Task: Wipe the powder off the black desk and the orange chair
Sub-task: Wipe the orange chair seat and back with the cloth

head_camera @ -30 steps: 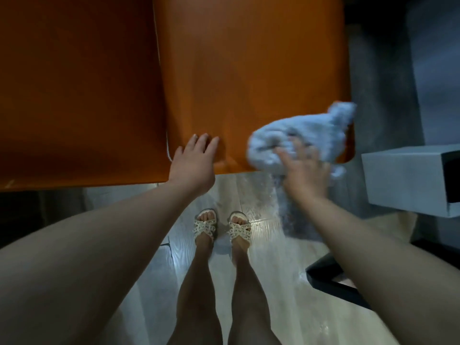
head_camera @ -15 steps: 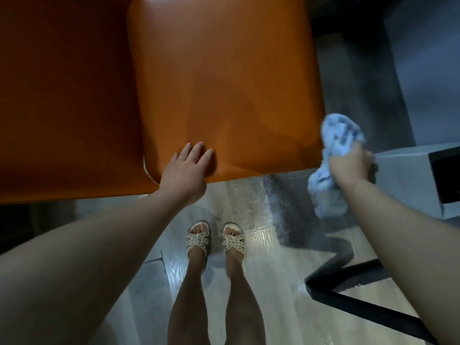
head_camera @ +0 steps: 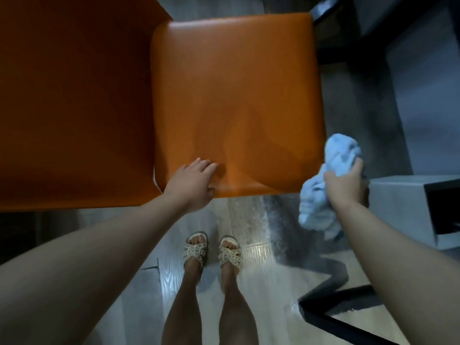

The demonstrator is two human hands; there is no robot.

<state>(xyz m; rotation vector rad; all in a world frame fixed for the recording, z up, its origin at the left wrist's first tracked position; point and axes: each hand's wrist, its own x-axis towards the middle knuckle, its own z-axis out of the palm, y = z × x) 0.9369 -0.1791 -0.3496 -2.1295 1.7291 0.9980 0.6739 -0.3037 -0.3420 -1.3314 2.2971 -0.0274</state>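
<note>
The orange chair seat (head_camera: 236, 95) fills the upper middle of the head view, with its orange backrest (head_camera: 74, 108) to the left. My left hand (head_camera: 193, 181) rests with straight fingers on the seat's front edge. My right hand (head_camera: 344, 186) grips a bunched light-blue cloth (head_camera: 321, 192) just off the seat's right front corner, held in the air above the floor. White powder (head_camera: 251, 215) lies scattered on the floor below the seat's front edge. The black desk is not identifiable here.
A white box (head_camera: 403, 212) stands right of the chair, close behind my right hand. A black metal frame (head_camera: 336, 317) crosses the floor at lower right. My feet in sandals (head_camera: 211, 252) stand on the pale wood floor below the seat. Dark furniture (head_camera: 333, 28) sits at top right.
My right hand swept the cloth off the seat's right front corner and now holds it bunched beside the chair. The view has shifted so more of the seat shows. My left hand stayed on the front edge.
</note>
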